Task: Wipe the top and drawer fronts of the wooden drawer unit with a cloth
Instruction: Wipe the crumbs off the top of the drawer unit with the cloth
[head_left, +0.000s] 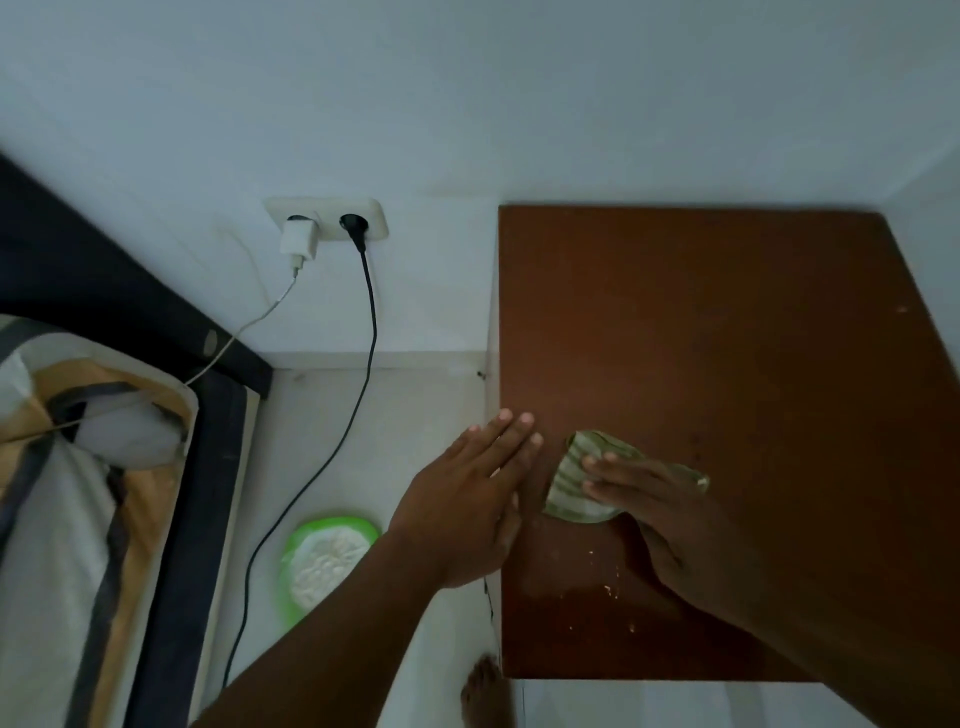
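Pale walls meet in a corner, and the wooden drawer unit (727, 338) stands pushed into it, seen from above so only its reddish-brown top shows; the drawer fronts are out of sight below the near edge. The striped green cloth (576, 478) lies bunched on the left front part of that top. The right hand (654, 514) presses it down with straight fingers (618, 473) laid close together across it. The left hand (467, 499) is flat at the unit's left edge, its fingers (511, 436) straight and nearly touching one another. The blur makes it hard to say if it bears on the wood or only hovers there.

My worry is the pale crumbs (608, 587) scattered near the front, just beside the right wrist. A stroke leftward would likely push them over the edge onto the floor, where a green-rimmed dish (332, 522) with something white in it sits close to the unit. A bare foot (485, 686) is planted near the front left corner, so the grit could land under it too. The cloth is wadded rather than spread, so I'd guess it may skip patches and leave streaks. The far half of the top looks hard to reach without leaning. A black cable (371, 312) hangs from the wall socket (379, 218) and trails across the floor between the bed (218, 467) and the unit. A careless step sideways could snag it.
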